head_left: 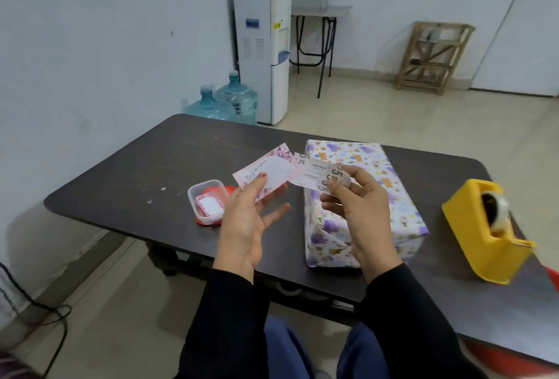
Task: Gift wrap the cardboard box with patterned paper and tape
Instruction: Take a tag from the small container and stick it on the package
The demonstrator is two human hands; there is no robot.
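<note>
While left hand (pixel 245 224) pinches card (pixel 272 171), right hand (pixel 360 215) pinches paper strip (pixel 314 174)

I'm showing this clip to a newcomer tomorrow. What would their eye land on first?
Probably the wrapped box, covered in purple cartoon-patterned paper, in the middle of the dark table. Nearer the camera, the left hand holds a floral card while the right hand pinches a printed paper strip. The bright yellow tape dispenser stands at the table's right end.
</note>
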